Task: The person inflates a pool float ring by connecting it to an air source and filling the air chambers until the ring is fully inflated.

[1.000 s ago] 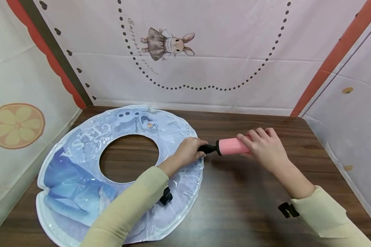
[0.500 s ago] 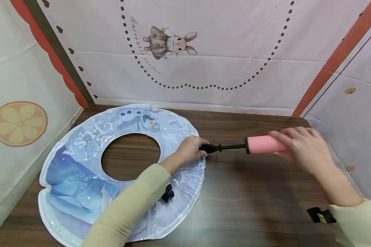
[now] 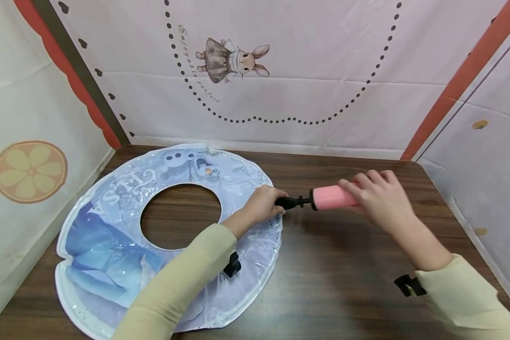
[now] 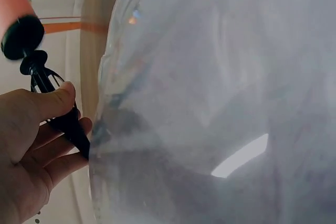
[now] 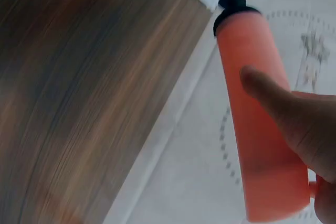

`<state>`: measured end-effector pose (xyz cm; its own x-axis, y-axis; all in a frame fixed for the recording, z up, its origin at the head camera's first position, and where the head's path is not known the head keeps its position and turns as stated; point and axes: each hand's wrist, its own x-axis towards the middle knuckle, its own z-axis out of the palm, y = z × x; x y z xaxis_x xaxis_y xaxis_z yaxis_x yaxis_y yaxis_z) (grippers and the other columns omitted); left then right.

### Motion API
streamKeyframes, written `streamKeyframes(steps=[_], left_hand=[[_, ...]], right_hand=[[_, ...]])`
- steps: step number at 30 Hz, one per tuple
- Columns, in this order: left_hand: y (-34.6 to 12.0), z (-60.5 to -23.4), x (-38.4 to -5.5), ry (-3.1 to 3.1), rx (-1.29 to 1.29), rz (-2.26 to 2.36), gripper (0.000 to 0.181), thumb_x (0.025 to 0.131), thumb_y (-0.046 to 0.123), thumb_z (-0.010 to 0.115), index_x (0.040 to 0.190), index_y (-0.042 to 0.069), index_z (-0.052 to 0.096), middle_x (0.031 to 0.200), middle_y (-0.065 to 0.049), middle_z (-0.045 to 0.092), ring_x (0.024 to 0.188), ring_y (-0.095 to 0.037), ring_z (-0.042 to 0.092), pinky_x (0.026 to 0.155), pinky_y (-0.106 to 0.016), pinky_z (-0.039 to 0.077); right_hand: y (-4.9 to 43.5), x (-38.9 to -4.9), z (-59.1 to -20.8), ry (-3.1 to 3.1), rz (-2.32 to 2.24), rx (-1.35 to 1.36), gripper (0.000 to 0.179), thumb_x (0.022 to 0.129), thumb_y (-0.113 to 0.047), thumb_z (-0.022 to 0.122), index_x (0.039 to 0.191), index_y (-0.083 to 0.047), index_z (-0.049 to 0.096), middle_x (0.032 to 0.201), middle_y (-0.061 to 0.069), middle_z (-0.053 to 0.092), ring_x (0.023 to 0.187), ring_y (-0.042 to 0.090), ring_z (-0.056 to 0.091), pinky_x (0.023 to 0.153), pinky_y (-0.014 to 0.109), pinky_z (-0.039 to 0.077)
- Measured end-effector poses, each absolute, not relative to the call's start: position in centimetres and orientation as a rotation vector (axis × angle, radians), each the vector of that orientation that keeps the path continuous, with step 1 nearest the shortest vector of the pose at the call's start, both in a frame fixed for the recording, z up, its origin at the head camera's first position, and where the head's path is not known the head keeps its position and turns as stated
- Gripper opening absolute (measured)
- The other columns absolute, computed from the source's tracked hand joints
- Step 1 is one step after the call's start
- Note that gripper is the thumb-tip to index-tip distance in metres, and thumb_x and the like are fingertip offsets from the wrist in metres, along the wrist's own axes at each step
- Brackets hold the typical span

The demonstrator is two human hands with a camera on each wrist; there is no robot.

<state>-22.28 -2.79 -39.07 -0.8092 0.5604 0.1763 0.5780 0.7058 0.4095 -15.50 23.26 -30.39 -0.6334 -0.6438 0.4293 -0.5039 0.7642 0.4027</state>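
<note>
A partly inflated blue swim ring (image 3: 110, 264) with printed figures lies flat on the table. At its right edge my left hand (image 3: 261, 204) pinches the black nozzle (image 3: 288, 203) of a hand pump. In the left wrist view, thumb and fingers hold that nozzle (image 4: 65, 121), its tip right at the ring's edge. My right hand (image 3: 380, 200) grips the pump's pink barrel (image 3: 331, 197). A short length of black rod shows between nozzle and barrel. The right wrist view has the thumb lying along the barrel (image 5: 257, 129).
The brown wooden table (image 3: 331, 293) extends to the right of the ring, with bare wood also showing through the ring's hole. Printed cloth walls (image 3: 306, 56) stand along the back and both sides, close to the table's edges.
The right hand first drew the pink barrel away to the right, baring a long rod, then pushed it back left toward the nozzle. The left hand stayed at the ring's edge.
</note>
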Motion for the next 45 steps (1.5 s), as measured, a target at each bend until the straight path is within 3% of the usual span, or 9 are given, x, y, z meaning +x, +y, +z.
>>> streamKeyframes(steps=[8, 19, 22, 24, 26, 28, 31, 38, 45], left_hand=[[-3.2, -39.1, -22.5, -2.857, -0.969, -0.776, 0.027, 0.070, 0.018, 0.079, 0.095, 0.016, 0.071, 0.084, 0.002, 0.069, 0.073, -0.011, 0.058, 0.074, -0.031, 0.047], [-3.2, -39.0, -22.7, -2.867, -0.996, -0.737, 0.030, 0.070, 0.022, 0.079, 0.097, 0.015, 0.069, 0.084, 0.002, 0.069, 0.075, -0.014, 0.059, 0.076, -0.034, 0.047], [-3.2, -39.0, -22.6, -2.877, -0.990, -0.720, 0.030, 0.071, 0.023, 0.078, 0.098, 0.015, 0.069, 0.085, 0.001, 0.069, 0.076, -0.014, 0.059, 0.077, -0.034, 0.046], [-3.2, -39.0, -22.6, -2.883, -0.990, -0.707, 0.029, 0.072, 0.023, 0.077, 0.099, 0.016, 0.069, 0.086, 0.001, 0.069, 0.077, -0.014, 0.060, 0.077, -0.034, 0.046], [-3.2, -39.0, -22.5, -2.886, -0.990, -0.697, 0.029, 0.072, 0.024, 0.077, 0.100, 0.016, 0.069, 0.087, 0.002, 0.069, 0.078, -0.015, 0.061, 0.078, -0.034, 0.046], [-3.2, -39.0, -22.5, -2.885, -0.996, -0.703, 0.029, 0.073, 0.023, 0.076, 0.100, 0.016, 0.069, 0.088, 0.002, 0.070, 0.079, -0.015, 0.061, 0.078, -0.034, 0.047], [-3.1, -38.9, -22.5, -2.875, -0.999, -0.730, 0.028, 0.073, 0.021, 0.076, 0.100, 0.014, 0.069, 0.088, 0.000, 0.070, 0.079, -0.015, 0.062, 0.078, -0.034, 0.047], [-2.9, -38.9, -22.6, -2.871, -0.974, -0.753, 0.029, 0.071, 0.019, 0.078, 0.098, 0.014, 0.068, 0.087, 0.000, 0.069, 0.077, -0.014, 0.060, 0.076, -0.033, 0.047], [-3.1, -39.0, -22.7, -2.873, -0.986, -0.735, 0.029, 0.070, 0.022, 0.079, 0.095, 0.015, 0.067, 0.084, 0.002, 0.068, 0.076, -0.014, 0.059, 0.075, -0.033, 0.046]], right_hand=[[21.4, -16.1, -31.2, -2.362, -0.338, 0.878, 0.054, 0.059, -0.030, 0.085, 0.107, -0.015, 0.065, 0.088, 0.012, 0.062, 0.083, 0.033, 0.056, 0.071, 0.048, 0.040], [27.4, -14.1, -28.5, -2.463, -0.250, 0.810, 0.065, 0.053, -0.023, 0.084, 0.113, -0.018, 0.062, 0.094, 0.011, 0.064, 0.089, 0.036, 0.056, 0.073, 0.050, 0.038], [29.5, -13.5, -27.6, -2.502, -0.233, 0.739, 0.060, 0.071, -0.060, 0.065, 0.114, -0.019, 0.060, 0.095, 0.012, 0.063, 0.091, 0.037, 0.054, 0.079, 0.053, 0.037], [30.3, -13.4, -27.3, -2.498, -0.230, 0.726, 0.067, 0.076, -0.072, 0.048, 0.114, -0.018, 0.060, 0.095, 0.013, 0.063, 0.090, 0.038, 0.054, 0.080, 0.054, 0.037], [30.1, -13.4, -27.5, -2.496, -0.235, 0.734, 0.064, 0.078, -0.070, 0.048, 0.113, -0.018, 0.061, 0.094, 0.013, 0.063, 0.089, 0.038, 0.054, 0.078, 0.054, 0.037], [28.9, -13.7, -28.0, -2.478, -0.251, 0.780, 0.054, 0.070, -0.049, 0.071, 0.113, -0.017, 0.062, 0.094, 0.013, 0.063, 0.087, 0.037, 0.054, 0.073, 0.052, 0.038], [26.0, -14.5, -29.0, -2.452, -0.287, 0.840, 0.060, 0.056, -0.024, 0.084, 0.112, -0.015, 0.063, 0.093, 0.013, 0.063, 0.086, 0.036, 0.055, 0.068, 0.049, 0.038], [21.6, -16.1, -30.5, -2.364, -0.345, 0.887, 0.058, 0.055, -0.031, 0.086, 0.106, -0.014, 0.064, 0.089, 0.014, 0.062, 0.083, 0.035, 0.055, 0.069, 0.049, 0.040], [22.1, -15.9, -30.7, -2.361, -0.291, 0.901, 0.058, 0.057, -0.031, 0.085, 0.108, -0.016, 0.064, 0.089, 0.011, 0.063, 0.084, 0.033, 0.056, 0.070, 0.048, 0.040]])
